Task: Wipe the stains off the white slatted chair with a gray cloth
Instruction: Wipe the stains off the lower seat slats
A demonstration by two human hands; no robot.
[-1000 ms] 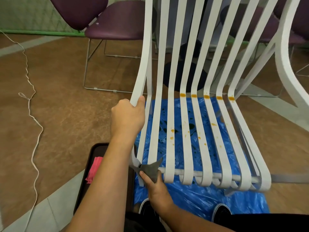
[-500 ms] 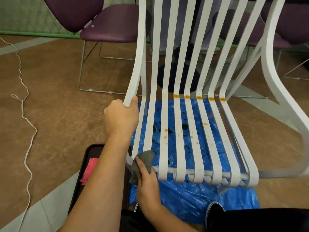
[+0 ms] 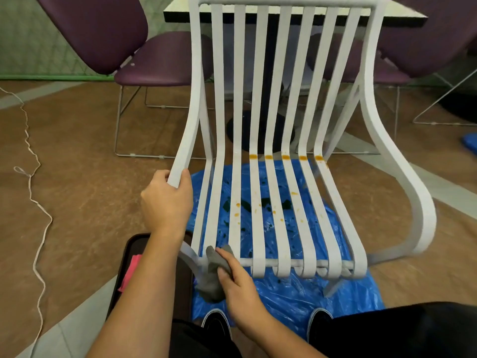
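The white slatted chair (image 3: pixel 260 104) stands in front of me on blue plastic sheeting. A row of orange stains (image 3: pixel 285 157) crosses the slats at the bend between seat and back, and smaller orange spots (image 3: pixel 237 214) dot the seat slats. My left hand (image 3: pixel 166 202) grips the chair's left armrest rail from below. My right hand (image 3: pixel 236 282) holds the gray cloth (image 3: pixel 213 277) against the front edge of the seat's left slats, with the cloth hanging down below the edge.
Blue plastic sheeting (image 3: pixel 296 288) covers the floor under the chair. A dark tray (image 3: pixel 130 257) with a pink cloth (image 3: pixel 130 272) lies at my left. Purple chairs (image 3: pixel 154 60) and a table (image 3: pixel 284 14) stand behind. A white cord (image 3: pixel 33 192) runs along the brown floor.
The view has tilted up, showing the chair's whole back. My right hand has shifted the cloth slightly right along the seat's front edge, and more cloth now hangs below. My left hand keeps its grip.
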